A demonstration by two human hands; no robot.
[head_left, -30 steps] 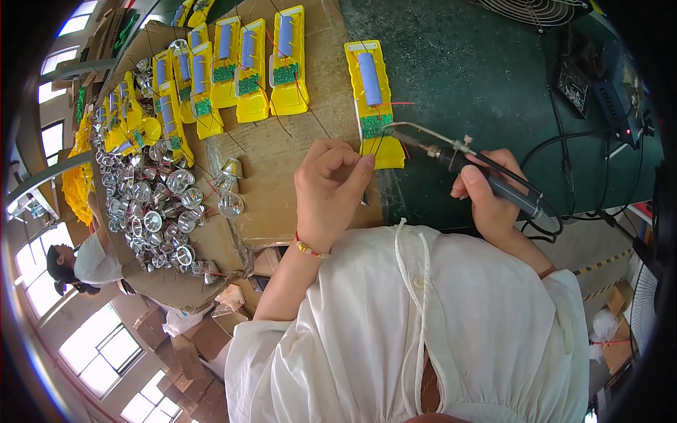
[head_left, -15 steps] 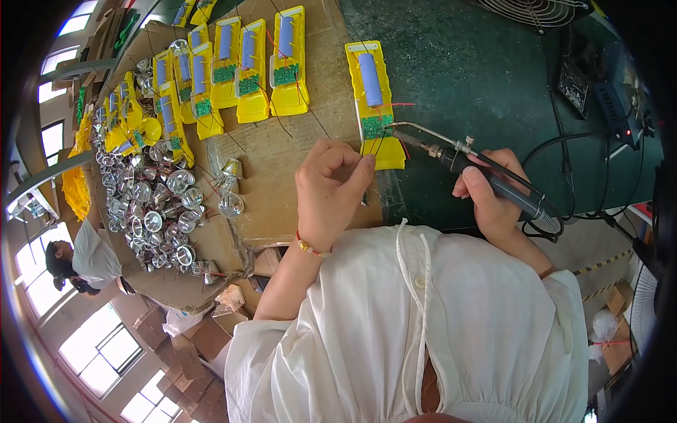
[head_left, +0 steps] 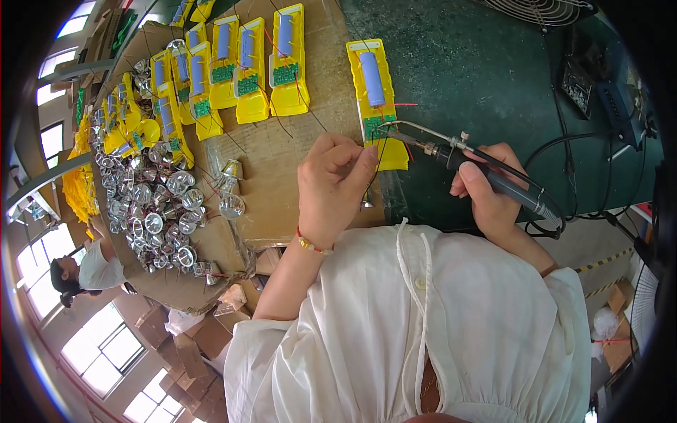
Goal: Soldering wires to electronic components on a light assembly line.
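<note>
A yellow plastic housing (head_left: 393, 161) lies on the table in front of me, holding a purple cylindrical battery (head_left: 371, 80) and a small green circuit board (head_left: 371, 124). My right hand (head_left: 492, 189) grips a soldering iron (head_left: 502, 185) with a thin metal feed tube (head_left: 430, 130) along it. The iron's tip meets the near part of the board. By the housing's lower left corner, my left hand (head_left: 334, 185) is closed in a pinch on a thin black wire (head_left: 381, 151) that runs to the board. Its fingertips partly hide the wire's end.
Similar yellow housings (head_left: 288, 92) with batteries and boards stand in a row on cardboard (head_left: 271, 155) at left. Silver reflector cups (head_left: 153, 222) are heaped beside them. A blue box (head_left: 615, 109) with cables sits at right, below a wire fan guard (head_left: 539, 10). Another person (head_left: 99, 268) is at far left.
The iron's tip has shifted slightly left on the board. My left hand has moved a little right, still pinching the wire. At far left the other person has shifted, an arm reaching up.
</note>
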